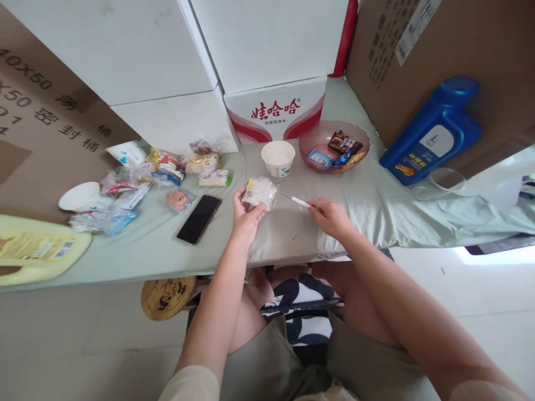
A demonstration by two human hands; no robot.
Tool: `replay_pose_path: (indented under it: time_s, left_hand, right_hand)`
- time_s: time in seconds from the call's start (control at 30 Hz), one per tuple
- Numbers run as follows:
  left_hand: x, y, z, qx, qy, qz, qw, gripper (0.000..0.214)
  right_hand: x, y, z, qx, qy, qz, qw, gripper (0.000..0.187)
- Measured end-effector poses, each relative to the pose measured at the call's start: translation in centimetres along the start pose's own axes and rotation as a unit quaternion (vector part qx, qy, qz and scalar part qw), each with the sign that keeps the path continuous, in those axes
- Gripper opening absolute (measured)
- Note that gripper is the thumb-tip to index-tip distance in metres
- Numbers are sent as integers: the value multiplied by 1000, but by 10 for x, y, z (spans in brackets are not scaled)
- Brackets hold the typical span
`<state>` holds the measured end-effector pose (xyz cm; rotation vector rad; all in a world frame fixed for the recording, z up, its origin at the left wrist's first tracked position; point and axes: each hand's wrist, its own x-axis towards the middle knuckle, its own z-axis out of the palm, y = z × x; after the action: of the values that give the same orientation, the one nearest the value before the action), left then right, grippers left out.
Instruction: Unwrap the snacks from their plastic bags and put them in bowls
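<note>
A crinkled clear plastic packet with a yellow patch is gripped in my left hand, fingers closed round its lower left side. My right hand pinches a slim white-handled tool. Its thin dark tip points left towards the packet, with a small gap between them. Just behind the packet stands a white paper bowl with a blue print. A pinkish clear bowl behind my right hand holds several small wrapped snacks.
A black phone lies left of my left hand. Several wrapped snacks and two more paper bowls are further left. A blue bottle stands at right. Boxes line the back; the cloth-covered table's front edge is near my knees.
</note>
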<state>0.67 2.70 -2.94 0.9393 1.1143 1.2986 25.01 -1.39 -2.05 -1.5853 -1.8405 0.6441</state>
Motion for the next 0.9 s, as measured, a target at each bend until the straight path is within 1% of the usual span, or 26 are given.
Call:
replay_pose_path:
  time_s: [0.1,0.17,0.23,0.27,0.3,0.33,0.4,0.43,0.47,0.53,0.6,0.63,0.67,0.7,0.77,0.8,0.83,0.87,0.9]
  left_hand:
    - [-6,-6,10,28,-26,5,999,79]
    - [-13,-11,18,60,-68,11,996,78]
    - [-19,-13,23,113,-115,15,987,69]
    - [-20,-13,24,149,-125,22,981,61]
    - [-21,-12,23,186,-119,35,975,52]
    - [-20,-11,21,218,-95,54,970,43]
    - [-15,-7,14,246,-30,90,965,33]
    - [-11,-6,11,239,-10,100,966,34]
    - [-7,-6,7,220,-4,102,970,37]
    - [0,-7,2,187,-29,94,977,50]
    - [4,-11,1,183,-54,83,978,67]
    - [6,-13,2,186,-55,78,978,72]
    - [6,-14,3,188,-50,72,978,71]
    - [6,-14,4,184,-43,65,980,66]
    - [4,-10,6,151,-28,43,987,52]
    - [3,-7,6,128,-25,25,991,48]
    - [2,-4,6,106,-24,5,994,48]
    - [1,-1,5,88,-25,-15,996,51]
    - [0,1,4,74,-25,-30,996,53]
  right_hand:
    - [0,13,-6,-45,54,39,997,34]
    - [1,21,-8,-94,72,70,991,35]
    - [3,27,-11,-141,74,91,983,36]
    - [4,29,-12,-161,73,99,979,35]
    - [5,30,-14,-179,74,106,975,35]
    - [6,31,-15,-194,76,112,972,35]
    - [7,29,-16,-206,90,117,967,37]
    - [8,26,-15,-201,97,110,969,39]
    - [8,24,-14,-185,100,92,973,41]
    - [7,17,-7,-129,87,36,987,43]
    - [6,9,3,-68,55,-23,996,45]
    - [6,5,9,-41,38,-46,997,48]
    - [6,1,15,-18,24,-64,998,53]
    - [6,-3,20,2,12,-77,997,59]
    - [8,-9,27,31,-2,-81,996,70]
    - [9,-12,29,36,-3,-72,997,73]
    - [10,-14,30,34,-2,-58,998,73]
    - [11,-15,29,30,2,-46,999,69]
    - [11,-16,28,26,7,-38,999,59]
